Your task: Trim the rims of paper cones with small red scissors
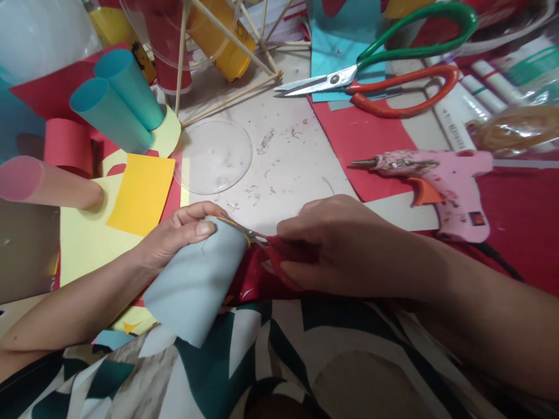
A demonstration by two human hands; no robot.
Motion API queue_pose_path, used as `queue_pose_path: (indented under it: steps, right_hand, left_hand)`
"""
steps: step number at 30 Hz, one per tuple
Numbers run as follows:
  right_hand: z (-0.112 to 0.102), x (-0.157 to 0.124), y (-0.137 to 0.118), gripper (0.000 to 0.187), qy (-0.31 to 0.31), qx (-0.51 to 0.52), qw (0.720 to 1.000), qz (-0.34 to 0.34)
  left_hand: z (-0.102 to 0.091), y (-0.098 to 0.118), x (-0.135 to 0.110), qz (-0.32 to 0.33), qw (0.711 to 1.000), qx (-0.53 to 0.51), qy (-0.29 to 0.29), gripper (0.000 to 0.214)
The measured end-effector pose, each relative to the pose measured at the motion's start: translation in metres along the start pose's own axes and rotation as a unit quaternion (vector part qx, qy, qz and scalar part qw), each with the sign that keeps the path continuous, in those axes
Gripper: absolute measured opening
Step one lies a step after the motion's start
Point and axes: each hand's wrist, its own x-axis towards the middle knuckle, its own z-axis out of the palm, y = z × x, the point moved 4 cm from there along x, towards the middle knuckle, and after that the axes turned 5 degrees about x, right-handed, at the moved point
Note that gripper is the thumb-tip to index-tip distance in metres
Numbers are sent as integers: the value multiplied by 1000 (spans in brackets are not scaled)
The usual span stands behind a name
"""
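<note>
My left hand (pixel 181 233) grips the upper end of a rolled pale blue paper tube (pixel 196 285), thumb on top. My right hand (pixel 332 244) is closed on small red-handled scissors (pixel 279 256). Their blades (pixel 248 233) touch the tube's rim beside my left thumb. Both hands sit low in the head view, just above a patterned cloth (pixel 279 361) over my lap.
Teal paper rolls (pixel 117 99), a pink roll (pixel 43 183), yellow sheets (pixel 142 192) and a clear plastic lid (pixel 216 154) lie at left. Green-handled scissors (pixel 393 52), orange-handled scissors (pixel 402 96), a pink glue gun (pixel 441 180), glue sticks (pixel 458 116) and wooden sticks (pixel 231 96) lie beyond.
</note>
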Motion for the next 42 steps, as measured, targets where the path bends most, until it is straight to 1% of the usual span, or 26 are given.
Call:
queue_pose_path:
  steps: [3,7,11,16,19,22,27,29,32,37,40,42]
  right_hand:
    - [0,0,1,28,-1,-2,1000,-4]
    - [-2,-1,1,29,-10,-7,1000,-9]
    - [-1,-2,3,27,-19,-10,1000,-7]
    - [0,-2,3,27,-21,-9,1000,-13]
    - [1,-1,2,28,-19,-17,1000,-3]
    - [1,-1,2,28,-11,-5,1000,0]
    - [3,-1,2,29,1,45,998,-44]
    - [2,-1,3,28,11,44,998,-52]
    - [2,-1,3,29,13,34,998,-58]
    - [3,-1,2,29,18,22,998,-49]
    - [1,-2,3,27,40,46,998,-34]
    - [-1,-3,3,26,59,79,995,-20]
  left_hand:
    - [-1,0,0,-2,1000,1,6,31]
    - [-1,0,2,-6,1000,-9,-14,30]
    - [-1,0,2,-12,1000,-2,-19,31]
    - [0,1,2,-5,999,2,-36,28]
    - [-1,0,2,-1,999,-8,-39,27]
    - [-4,-1,3,-3,999,-11,-35,28]
    - [-6,-2,4,3,999,16,-48,32]
    - [-6,-2,4,4,998,15,-53,33]
    - [-7,-3,3,-3,999,3,-45,30]
    - [-11,-3,4,-11,999,2,-51,32]
    - [-10,-2,7,-2,997,13,-72,32]
    - [-9,1,8,18,998,10,-67,32]
